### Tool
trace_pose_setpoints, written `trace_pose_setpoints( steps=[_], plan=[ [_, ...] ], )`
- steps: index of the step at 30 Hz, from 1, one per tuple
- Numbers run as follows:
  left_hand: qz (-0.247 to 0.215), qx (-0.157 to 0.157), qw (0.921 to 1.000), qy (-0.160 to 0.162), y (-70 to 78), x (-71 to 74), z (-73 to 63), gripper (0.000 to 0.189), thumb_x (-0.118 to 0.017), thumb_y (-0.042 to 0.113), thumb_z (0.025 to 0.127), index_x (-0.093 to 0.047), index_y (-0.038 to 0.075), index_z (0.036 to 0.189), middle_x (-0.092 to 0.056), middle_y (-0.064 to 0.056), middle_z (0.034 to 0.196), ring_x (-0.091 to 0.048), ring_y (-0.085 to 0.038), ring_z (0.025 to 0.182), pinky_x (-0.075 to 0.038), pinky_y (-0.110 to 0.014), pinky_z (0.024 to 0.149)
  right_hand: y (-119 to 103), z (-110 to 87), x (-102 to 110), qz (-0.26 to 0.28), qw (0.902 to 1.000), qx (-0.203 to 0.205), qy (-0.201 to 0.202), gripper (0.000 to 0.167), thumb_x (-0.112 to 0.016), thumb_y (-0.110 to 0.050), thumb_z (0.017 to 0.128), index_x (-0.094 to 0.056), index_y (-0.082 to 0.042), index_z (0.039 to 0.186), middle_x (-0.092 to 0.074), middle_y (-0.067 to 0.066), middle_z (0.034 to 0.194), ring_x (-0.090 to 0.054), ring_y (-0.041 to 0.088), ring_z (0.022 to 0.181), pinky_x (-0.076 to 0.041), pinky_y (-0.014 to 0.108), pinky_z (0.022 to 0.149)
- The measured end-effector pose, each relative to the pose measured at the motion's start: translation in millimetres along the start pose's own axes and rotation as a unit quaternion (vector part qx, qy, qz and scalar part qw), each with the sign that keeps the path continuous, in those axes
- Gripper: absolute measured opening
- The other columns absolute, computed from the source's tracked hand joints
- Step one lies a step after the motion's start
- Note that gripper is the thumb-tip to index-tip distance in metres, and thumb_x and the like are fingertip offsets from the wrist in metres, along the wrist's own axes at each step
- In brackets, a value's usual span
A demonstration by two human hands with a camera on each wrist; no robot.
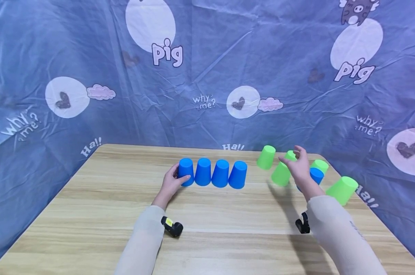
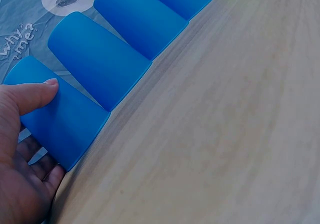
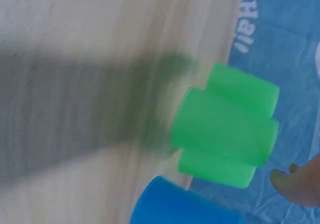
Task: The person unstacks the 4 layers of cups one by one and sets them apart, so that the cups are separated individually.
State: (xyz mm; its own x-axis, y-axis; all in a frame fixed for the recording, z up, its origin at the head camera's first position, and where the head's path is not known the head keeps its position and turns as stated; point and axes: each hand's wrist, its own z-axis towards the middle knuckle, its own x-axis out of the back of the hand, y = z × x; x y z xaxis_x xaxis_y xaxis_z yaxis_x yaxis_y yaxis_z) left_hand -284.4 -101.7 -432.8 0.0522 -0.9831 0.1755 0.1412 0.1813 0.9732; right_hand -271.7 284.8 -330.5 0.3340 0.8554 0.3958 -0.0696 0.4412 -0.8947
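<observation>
the left hand (image 1: 169,184) grips with bent fingers the leftmost blue cup (image 1: 186,170), upside down on the surface (image 1: 228,214), probably light, stiff and smooth, best held around its side, while the right hand (image 1: 300,170), fingers loosely apart, holds nothing near the green cups (image 1: 280,175).
</observation>
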Motion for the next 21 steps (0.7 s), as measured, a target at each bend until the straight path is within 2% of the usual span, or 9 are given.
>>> trace_pose_setpoints(
  steps=[5,11,21],
  plan=[
    [-0.001,0.000,1.0000,0.000,-1.8,-0.4,1.4,0.063,-0.065,0.015,0.077,-0.034,0.007,0.131,-0.034,-0.016,0.132,-0.030,-0.030,0.120,-0.025,-0.042,0.097,-12,-5.0,-12,0.036,0.9988,0.030,-0.014,0.075,-0.061,-0.016,0.080,-0.013,-0.001,0.135,-0.022,0.022,0.134,-0.017,0.035,0.123,-0.023,0.045,0.097],
    [0.001,-0.002,1.0000,0.000,-0.3,0.1,2.0,0.062,-0.065,0.015,0.077,-0.035,0.007,0.131,-0.035,-0.016,0.131,-0.030,-0.030,0.120,-0.026,-0.043,0.097,-22,-16.7,-34,0.078,0.9932,0.058,-0.065,0.073,-0.063,-0.010,0.078,-0.017,0.001,0.134,-0.026,0.024,0.132,-0.021,0.037,0.121,-0.024,0.043,0.097],
    [0.000,-0.003,1.0000,0.001,1.2,0.1,0.3,0.063,-0.065,0.015,0.077,-0.034,0.006,0.131,-0.035,-0.017,0.131,-0.030,-0.031,0.120,-0.026,-0.043,0.097,-23,-30.4,-68,0.101,0.9857,0.060,-0.121,0.069,-0.063,-0.004,0.077,-0.022,0.002,0.132,-0.031,0.024,0.130,-0.025,0.036,0.120,-0.024,0.045,0.097]
  ],
)
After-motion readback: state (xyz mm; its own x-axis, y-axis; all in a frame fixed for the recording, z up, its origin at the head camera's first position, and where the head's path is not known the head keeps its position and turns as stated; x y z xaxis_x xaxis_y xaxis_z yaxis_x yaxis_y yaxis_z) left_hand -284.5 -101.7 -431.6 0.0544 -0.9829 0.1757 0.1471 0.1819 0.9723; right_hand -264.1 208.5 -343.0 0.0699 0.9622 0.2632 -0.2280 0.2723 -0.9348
